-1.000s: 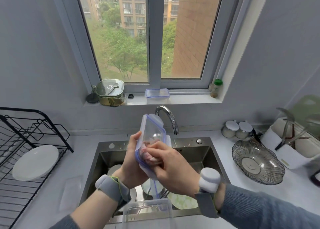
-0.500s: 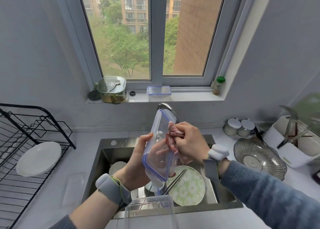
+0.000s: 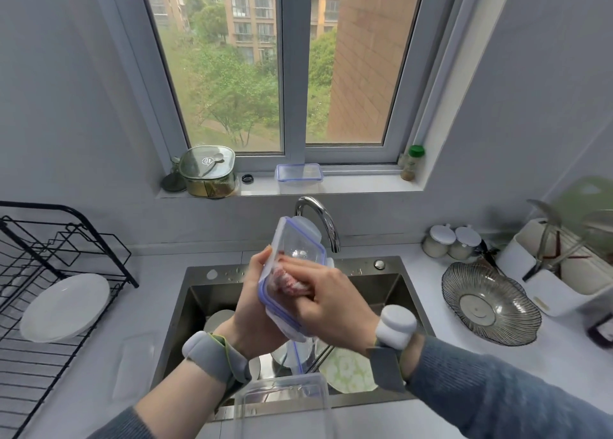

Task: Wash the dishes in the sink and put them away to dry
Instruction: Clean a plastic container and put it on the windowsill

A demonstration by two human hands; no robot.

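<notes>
The left hand (image 3: 257, 306) grips a clear lid (image 3: 292, 272) over the sink (image 3: 391, 269). The right hand (image 3: 335, 309) grips a pink cloth (image 3: 287, 282) against the lid.

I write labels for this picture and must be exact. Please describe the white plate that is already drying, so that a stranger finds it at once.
Look left of the sink to the black wire drying rack. The white plate leans tilted there, the only dish in it, plain and unpatterned, unlike the green flowered plate in the sink.
</notes>
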